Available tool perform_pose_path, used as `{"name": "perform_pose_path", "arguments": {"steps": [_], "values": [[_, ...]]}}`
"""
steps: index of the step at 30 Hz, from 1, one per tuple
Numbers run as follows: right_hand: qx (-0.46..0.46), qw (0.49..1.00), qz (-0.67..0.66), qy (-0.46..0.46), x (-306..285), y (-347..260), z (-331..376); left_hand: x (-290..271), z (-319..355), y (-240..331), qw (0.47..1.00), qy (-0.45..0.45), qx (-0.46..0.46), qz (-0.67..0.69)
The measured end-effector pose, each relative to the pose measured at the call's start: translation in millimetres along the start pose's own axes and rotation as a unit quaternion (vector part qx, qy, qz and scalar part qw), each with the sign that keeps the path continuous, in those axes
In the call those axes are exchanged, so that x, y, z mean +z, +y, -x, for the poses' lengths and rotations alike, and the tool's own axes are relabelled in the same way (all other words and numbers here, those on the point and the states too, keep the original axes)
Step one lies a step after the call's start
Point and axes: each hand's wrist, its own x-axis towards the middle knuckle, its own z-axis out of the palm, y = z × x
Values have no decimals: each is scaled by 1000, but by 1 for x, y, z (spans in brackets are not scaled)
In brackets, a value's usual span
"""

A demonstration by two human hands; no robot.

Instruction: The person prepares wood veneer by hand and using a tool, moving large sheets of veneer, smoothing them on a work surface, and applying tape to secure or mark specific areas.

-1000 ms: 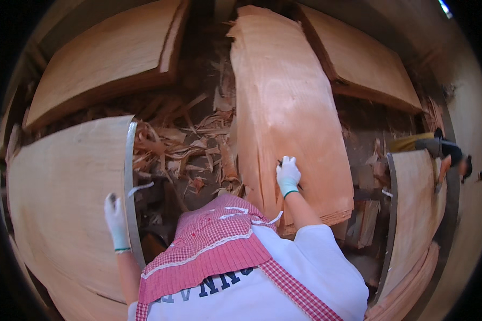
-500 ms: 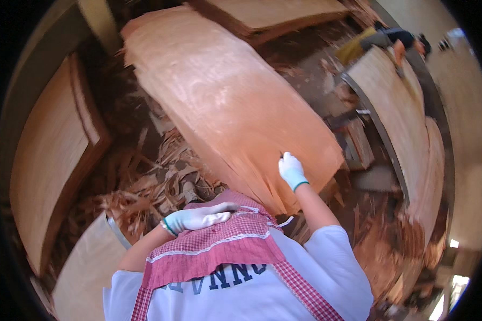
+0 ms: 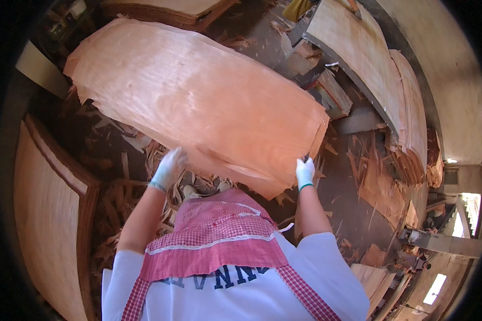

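A stack of reddish-brown wood veneer sheets (image 3: 198, 101) lies in front of me, its near edge ragged and split. My right hand (image 3: 305, 172), in a white glove with a green cuff, is closed at the stack's near right corner. A small dark object (image 3: 304, 159) pokes out from its fingers; its kind is too small to make out. At the near left edge of the sheets is my left hand (image 3: 169, 168), also gloved, its fingers smeared by motion. Whether it touches the veneer I cannot tell.
Torn veneer scraps (image 3: 118, 208) cover the floor around my feet. To the left stands another sheet stack (image 3: 48, 208). At the right, pale sheets (image 3: 359, 53) lie on a dark-edged support, where another person's arm (image 3: 354, 7) shows. One more stack (image 3: 160, 8) sits at the back.
My left hand has gone from my apron out to the stack's near edge. My right hand has moved from the sheet's surface to its near right corner. The view has turned.
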Motion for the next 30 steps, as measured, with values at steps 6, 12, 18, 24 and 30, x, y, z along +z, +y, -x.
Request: {"name": "perform_pose_path", "arguments": {"steps": [6,12,18,24,30], "values": [[205,946,-232,-98,3,5,14,1,-69,22,982,144,-52,109],[232,940,-223,-114,-7,0,28,-4,-69,41,949,304,-13,84],[212,949,-222,-76,-25,-4,52,4,-55,86,958,190,6,215],[286,901,-300,-127,-25,-51,64,30,-59,155,973,98,40,207],[333,747,-523,-240,2,-91,60,35,-60,178,961,108,43,250]]}}
